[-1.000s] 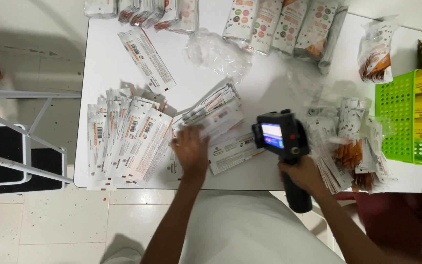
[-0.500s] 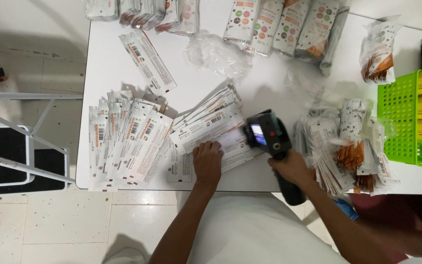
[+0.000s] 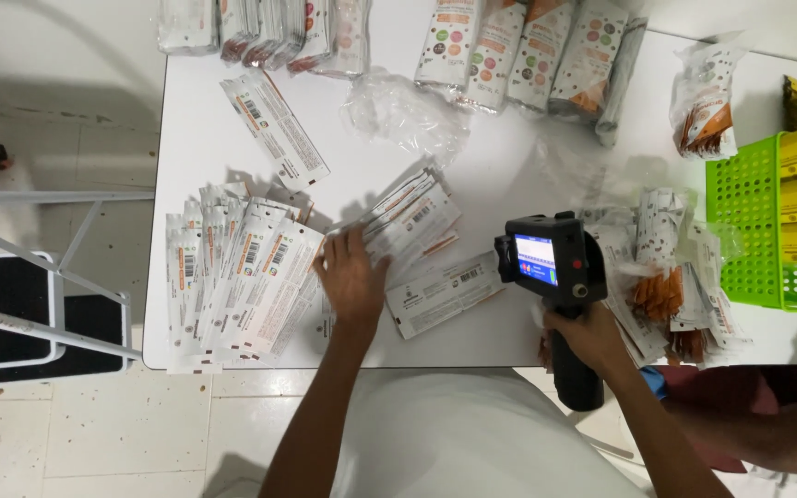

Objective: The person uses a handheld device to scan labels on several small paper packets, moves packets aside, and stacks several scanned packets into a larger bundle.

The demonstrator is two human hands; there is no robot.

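My left hand lies flat, fingers spread, on a fan of flat white sachets near the table's front edge. One sachet lies alone just right of that hand. A wide overlapping row of the same sachets spreads to the left. My right hand grips the black handle of a handheld printer gun with a lit blue screen, held above the table right of the lone sachet.
A white table carries more packets along the back, crumpled clear plastic, a heap of sachets at right and a green basket with yellow packs. A step ladder stands at left.
My left hand slid left from the lone sachet onto the fanned stack. The printer gun drew back to the right, off the sachet, and its screen turned up toward me.
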